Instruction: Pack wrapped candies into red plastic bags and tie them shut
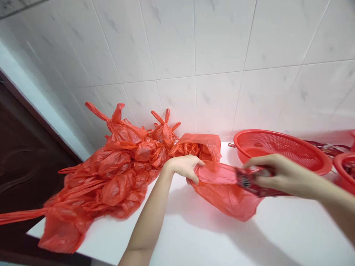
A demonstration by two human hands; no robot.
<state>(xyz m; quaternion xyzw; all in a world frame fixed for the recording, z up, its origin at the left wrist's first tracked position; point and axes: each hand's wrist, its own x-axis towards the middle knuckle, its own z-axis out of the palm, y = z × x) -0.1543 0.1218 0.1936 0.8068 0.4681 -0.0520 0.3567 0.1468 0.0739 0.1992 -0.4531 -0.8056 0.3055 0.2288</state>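
My left hand (186, 167) is closed on the rim of an open red plastic bag (226, 194), which hangs just above the white table (199, 236). My right hand (277, 173) grips a small dark red wrapped packet (249, 181), blurred by motion, at the bag's mouth. The bag's lower part sags toward the table between my two hands.
A heap of several tied red plastic bags (116, 173) lies at the table's left end, against the white tiled wall. A loose open red bag (198, 146) sits behind my left hand. A red mesh basket (280, 147) stands at the back right, another red basket (345, 171) at the right edge.
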